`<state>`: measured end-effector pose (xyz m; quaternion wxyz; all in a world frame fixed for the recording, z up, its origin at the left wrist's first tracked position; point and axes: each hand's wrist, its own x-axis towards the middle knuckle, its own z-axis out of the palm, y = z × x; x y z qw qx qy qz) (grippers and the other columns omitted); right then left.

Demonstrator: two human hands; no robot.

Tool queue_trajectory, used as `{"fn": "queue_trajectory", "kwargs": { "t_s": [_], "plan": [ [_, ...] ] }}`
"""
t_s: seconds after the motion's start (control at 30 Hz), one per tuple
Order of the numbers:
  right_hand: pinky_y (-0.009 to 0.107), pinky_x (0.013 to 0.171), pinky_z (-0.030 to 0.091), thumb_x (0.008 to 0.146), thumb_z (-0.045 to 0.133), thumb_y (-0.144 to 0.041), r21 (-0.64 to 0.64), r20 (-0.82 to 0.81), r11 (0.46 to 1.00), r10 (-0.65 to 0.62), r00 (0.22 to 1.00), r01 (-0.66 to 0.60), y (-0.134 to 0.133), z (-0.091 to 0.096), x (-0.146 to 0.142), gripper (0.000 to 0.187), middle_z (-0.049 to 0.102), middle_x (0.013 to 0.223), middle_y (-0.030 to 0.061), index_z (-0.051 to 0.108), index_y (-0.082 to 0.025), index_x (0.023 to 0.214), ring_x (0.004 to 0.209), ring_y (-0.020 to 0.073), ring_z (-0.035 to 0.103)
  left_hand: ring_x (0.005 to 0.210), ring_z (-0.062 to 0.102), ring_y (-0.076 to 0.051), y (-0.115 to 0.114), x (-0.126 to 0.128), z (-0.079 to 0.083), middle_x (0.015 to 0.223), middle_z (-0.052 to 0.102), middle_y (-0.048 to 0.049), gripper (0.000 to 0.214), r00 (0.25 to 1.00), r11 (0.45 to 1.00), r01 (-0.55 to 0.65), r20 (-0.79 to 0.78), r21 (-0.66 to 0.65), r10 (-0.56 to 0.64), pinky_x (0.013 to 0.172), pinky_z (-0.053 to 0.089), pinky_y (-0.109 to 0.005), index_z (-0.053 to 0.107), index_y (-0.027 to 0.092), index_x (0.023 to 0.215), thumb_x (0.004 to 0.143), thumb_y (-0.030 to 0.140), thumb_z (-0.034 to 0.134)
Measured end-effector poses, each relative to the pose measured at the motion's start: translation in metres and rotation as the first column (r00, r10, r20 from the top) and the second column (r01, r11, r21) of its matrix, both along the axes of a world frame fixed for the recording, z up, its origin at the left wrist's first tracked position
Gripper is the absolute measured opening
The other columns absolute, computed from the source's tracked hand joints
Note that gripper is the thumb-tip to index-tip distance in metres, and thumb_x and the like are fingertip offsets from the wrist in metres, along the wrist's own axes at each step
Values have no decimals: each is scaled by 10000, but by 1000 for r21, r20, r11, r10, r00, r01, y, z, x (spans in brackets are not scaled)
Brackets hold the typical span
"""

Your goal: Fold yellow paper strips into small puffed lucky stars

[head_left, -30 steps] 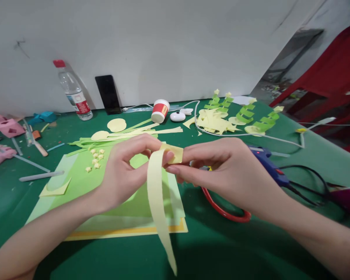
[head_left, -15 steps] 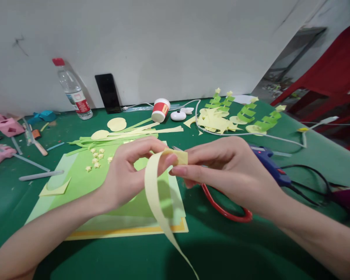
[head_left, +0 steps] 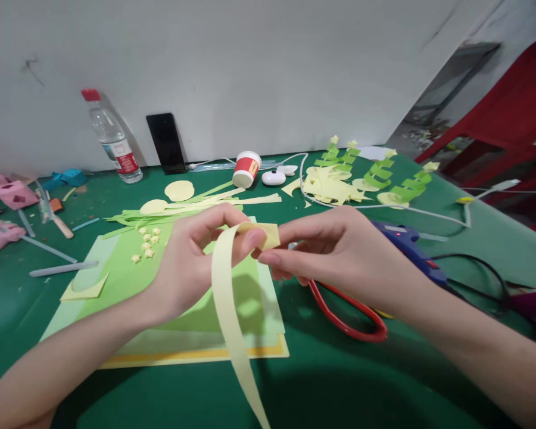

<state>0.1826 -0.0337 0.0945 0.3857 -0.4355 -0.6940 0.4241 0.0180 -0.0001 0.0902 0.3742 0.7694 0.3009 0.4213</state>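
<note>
A pale yellow paper strip (head_left: 226, 292) is folded at one end, and its long tail hangs down past the near edge of the view. My left hand (head_left: 192, 262) is closed, pinching the folded end between thumb and fingers. My right hand (head_left: 335, 250) is also closed, its thumb and forefinger gripping the tip of the fold from the right. Beneath the hands lies a stack of green paper sheets (head_left: 116, 310). Several small folded paper stars (head_left: 147, 244) rest on it, left of my left hand. Red-handled scissors (head_left: 361, 333), partly hidden, lie below my right hand.
At right is a blue glue gun (head_left: 406, 250). Behind are loose paper strips (head_left: 205, 202), a paper cup (head_left: 246, 170), an earphone case (head_left: 273, 177), yellow scraps (head_left: 330, 185) and green spirals topped with stars (head_left: 377, 173). A bottle (head_left: 118, 152) and phone (head_left: 165, 143) stand by the wall.
Both hands have shifted slightly left with the folded end of the strip. The hanging tail has swung to the left. Everything else on the table is as before.
</note>
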Motion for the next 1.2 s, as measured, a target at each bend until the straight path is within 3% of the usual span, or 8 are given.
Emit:
{"fn": "queue_trajectory", "kwargs": {
  "t_s": [0.27, 0.4, 0.57, 0.67, 0.77, 0.9, 1.03, 1.2],
  "plan": [
    [192, 416, 305, 749, 604, -262, -26, -29, 1000, -6, 1000, 5, -3, 1, 2, 294, 492, 460, -21, 557, -144, 484, 449, 54, 395, 651, 559, -69, -2, 0, -1, 748, 618, 21, 46, 993, 994, 109, 50, 0, -109, 542, 453, -162, 588, 186, 746, 749, 146, 611],
    [149, 435, 386, 764, 585, -236, -115, -108, 992, 48, 993, -61, 2, 1, 5, 156, 557, 537, -23, 638, -165, 636, 493, 54, 470, 665, 564, -85, 1, -3, -2, 730, 611, 15, 77, 996, 980, 62, 47, 189, -72, 558, 460, -192, 607, 200, 740, 741, 123, 615],
    [124, 386, 420, 820, 500, -214, -306, -295, 926, 130, 947, -223, 7, 1, 13, 179, 584, 609, -12, 662, -181, 752, 525, 62, 522, 716, 558, -138, 13, -11, -6, 808, 599, -16, 233, 997, 707, 60, -72, 705, -12, 641, 457, -289, 643, 259, 845, 690, 86, 653],
    [115, 366, 412, 798, 543, -243, -295, -294, 935, 106, 950, -196, 6, 3, 14, 144, 578, 583, -14, 653, -181, 730, 525, 65, 530, 725, 547, -155, 15, -12, -7, 805, 601, -23, 221, 993, 584, 84, -119, 807, 22, 679, 440, -322, 646, 266, 830, 679, 106, 668],
    [120, 357, 407, 751, 595, -225, -196, -188, 979, 16, 982, -54, 3, 6, 11, 97, 558, 529, -26, 636, -179, 676, 457, 53, 502, 793, 555, -153, 11, -10, -6, 854, 605, -22, 259, 996, 723, 80, -89, 686, -26, 737, 449, -312, 622, 261, 905, 711, 89, 626],
    [150, 385, 424, 721, 611, -173, 22, -108, 990, -135, 985, 138, -4, 7, 6, 105, 557, 516, -23, 621, -177, 616, 444, 59, 501, 836, 580, -121, 3, -7, 2, 915, 634, -3, 229, 994, 972, 87, -76, 216, -72, 723, 482, -237, 593, 237, 953, 826, 102, 458],
    [163, 388, 425, 689, 633, -137, 115, -129, 975, -177, 976, 192, -10, 5, 2, 68, 585, 540, -30, 637, -186, 642, 453, 66, 506, 751, 613, -130, -4, -4, 6, 831, 665, -8, 142, 989, 990, 136, -69, 38, -133, 653, 507, -225, 615, 200, 856, 825, 278, 500],
    [156, 414, 456, 735, 578, -136, 133, -114, 971, -183, 976, 197, -11, 4, -2, 93, 610, 560, -28, 619, -182, 665, 453, 62, 539, 656, 603, -77, -5, -1, 2, 737, 662, 28, 51, 999, 992, 20, -31, 127, -16, 585, 487, -156, 608, 182, 765, 727, 155, 629]
  ]
}}
